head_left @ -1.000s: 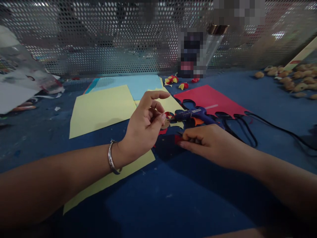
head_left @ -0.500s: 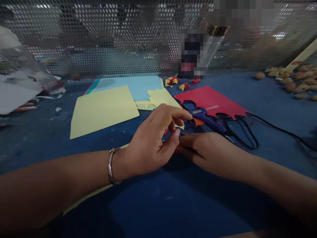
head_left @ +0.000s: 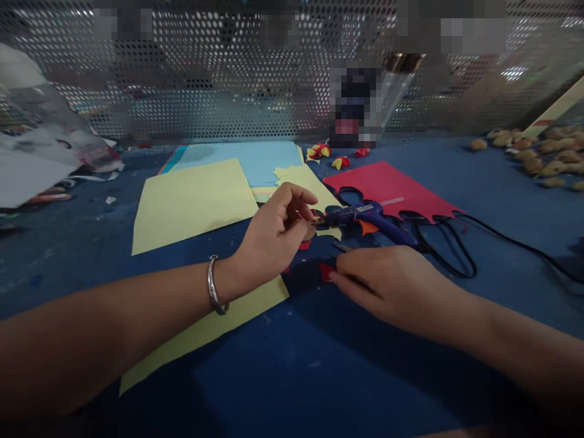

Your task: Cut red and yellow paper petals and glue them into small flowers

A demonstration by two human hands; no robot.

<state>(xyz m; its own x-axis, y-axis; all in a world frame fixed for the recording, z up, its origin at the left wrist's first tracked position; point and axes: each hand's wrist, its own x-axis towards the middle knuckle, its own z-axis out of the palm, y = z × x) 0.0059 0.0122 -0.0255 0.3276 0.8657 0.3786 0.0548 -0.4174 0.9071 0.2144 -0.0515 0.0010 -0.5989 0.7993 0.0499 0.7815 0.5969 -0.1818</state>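
My left hand, with a silver bangle on the wrist, is raised with curled fingers beside the nozzle of a blue glue gun. Whatever its fingertips hold is hidden or too small to name. My right hand rests low over the table, pinching a small piece of red paper between thumb and fingers. A dark pointed tip pokes out above those fingers; what it belongs to is hidden. Under my left forearm lies a yellow paper sheet. Red and yellow scraps sit by the nozzle.
Behind are a yellow sheet, light blue paper and cut red paper. Small red-and-yellow paper pieces lie near the perforated metal panel. A black cord runs right; peanuts are piled at far right.
My left hand has drawn away from my right hand, leftward and slightly up, to the glue gun's nozzle. The red paper piece in my right hand now shows; that hand has barely moved.
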